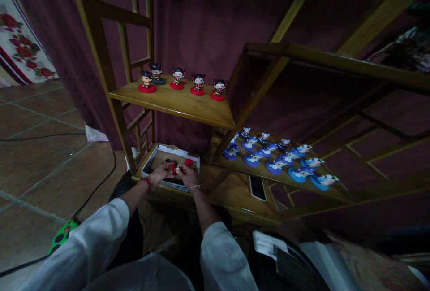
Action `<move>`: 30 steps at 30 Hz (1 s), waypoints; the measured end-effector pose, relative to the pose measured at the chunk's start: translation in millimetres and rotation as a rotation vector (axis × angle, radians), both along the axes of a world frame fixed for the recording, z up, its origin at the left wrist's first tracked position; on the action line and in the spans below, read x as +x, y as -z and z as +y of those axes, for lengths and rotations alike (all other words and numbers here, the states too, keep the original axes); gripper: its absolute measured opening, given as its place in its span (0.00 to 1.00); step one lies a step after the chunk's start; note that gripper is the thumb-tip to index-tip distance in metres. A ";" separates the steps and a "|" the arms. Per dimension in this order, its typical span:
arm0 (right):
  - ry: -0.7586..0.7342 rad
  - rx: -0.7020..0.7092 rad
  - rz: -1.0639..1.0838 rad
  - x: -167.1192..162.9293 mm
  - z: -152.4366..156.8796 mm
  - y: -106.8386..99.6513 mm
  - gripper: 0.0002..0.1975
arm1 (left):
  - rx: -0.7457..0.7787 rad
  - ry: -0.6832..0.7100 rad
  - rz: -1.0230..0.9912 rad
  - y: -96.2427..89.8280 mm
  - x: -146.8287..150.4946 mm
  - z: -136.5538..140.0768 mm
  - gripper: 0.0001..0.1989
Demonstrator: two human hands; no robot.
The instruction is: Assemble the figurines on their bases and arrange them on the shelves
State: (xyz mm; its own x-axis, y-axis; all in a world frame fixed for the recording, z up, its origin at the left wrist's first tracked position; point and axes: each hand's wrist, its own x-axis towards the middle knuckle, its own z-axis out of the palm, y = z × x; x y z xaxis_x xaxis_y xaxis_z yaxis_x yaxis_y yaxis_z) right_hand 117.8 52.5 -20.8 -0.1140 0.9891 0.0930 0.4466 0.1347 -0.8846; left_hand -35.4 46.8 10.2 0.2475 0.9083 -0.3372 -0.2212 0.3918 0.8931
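A small black-haired figurine (pixel 178 169) with red on it is between my two hands, over a shallow white-rimmed cardboard box (pixel 157 148). My left hand (pixel 159 175) is closed on the red part at its left side. On the right, my right hand (pixel 188 177) pinches it near the head. Fingers cover much of the figurine, so I cannot tell whether its red base is attached. A round red piece (pixel 188 162) lies in the box beside my right hand. Something dark sits behind my left fingertips, too small to name.
Several figurines on red or dark bases stand on the wooden shelf (pixel 174 102) above the box. Blue and purple figurines (pixel 276 165) fill a lower shelf at right. A phone (pixel 257 188) lies below them. A green game controller (pixel 63 236) and cables are at left.
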 end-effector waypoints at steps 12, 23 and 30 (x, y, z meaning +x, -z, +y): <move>0.013 0.003 0.003 -0.2 -0.2 -0.2 0.13 | -0.015 0.010 -0.024 6.8 -1.1 3.2 0.21; -0.003 -0.028 0.021 0.5 0.4 1.4 0.12 | -0.034 0.021 -0.004 8.6 -2.3 3.5 0.22; 0.011 -0.028 0.029 1.1 -0.4 1.9 0.13 | -0.022 0.031 0.008 5.2 -2.2 2.9 0.23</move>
State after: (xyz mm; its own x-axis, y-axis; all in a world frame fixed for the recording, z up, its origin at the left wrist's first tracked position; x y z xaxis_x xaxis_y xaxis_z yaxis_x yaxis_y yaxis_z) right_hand 118.9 52.1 -22.7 -0.1010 0.9925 0.0688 0.4219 0.1053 -0.9005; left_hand -37.6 49.7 5.0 0.2724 0.8926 -0.3592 -0.2012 0.4179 0.8859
